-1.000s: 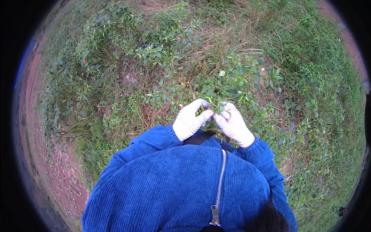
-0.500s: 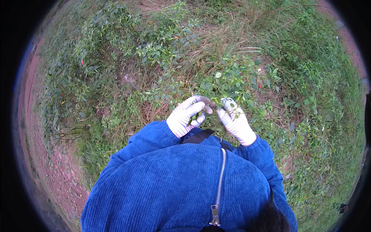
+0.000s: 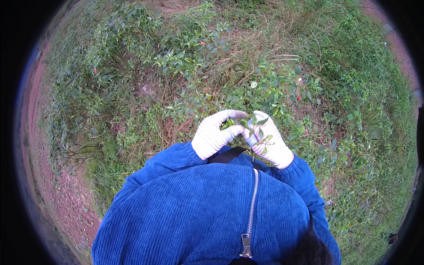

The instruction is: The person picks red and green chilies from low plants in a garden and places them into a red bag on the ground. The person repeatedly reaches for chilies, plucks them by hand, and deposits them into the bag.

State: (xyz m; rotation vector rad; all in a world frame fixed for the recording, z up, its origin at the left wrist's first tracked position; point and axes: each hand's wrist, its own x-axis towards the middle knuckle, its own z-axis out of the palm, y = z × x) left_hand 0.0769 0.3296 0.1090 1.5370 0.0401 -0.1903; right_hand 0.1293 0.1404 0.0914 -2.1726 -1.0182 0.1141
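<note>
Both of my hands wear white knit gloves with greyish fingertips and meet close in front of my chest. My left hand (image 3: 213, 134) is closed around several green chili peppers (image 3: 228, 124), which show between thumb and fingers. Right beside it, my right hand (image 3: 274, 145) is closed on a leafy green sprig (image 3: 260, 133); its leaves lie across the fingers and hide part of the grip. The fingertips of the two hands nearly touch at the peppers. Whether the sprig is still joined to a plant cannot be seen.
Low pepper plants (image 3: 176, 62) surround me, with a red chili (image 3: 95, 70) on the left and a red fruit (image 3: 298, 99) at the right. Dry grass (image 3: 238, 57) runs between them. Reddish bare ground (image 3: 75, 201) borders the left side. Dark straps cross my blue jacket (image 3: 194, 212).
My left hand has turned, so the green peppers in its grip now show at the top. My right hand has come closer to it, and the sprig's leaves stand out more.
</note>
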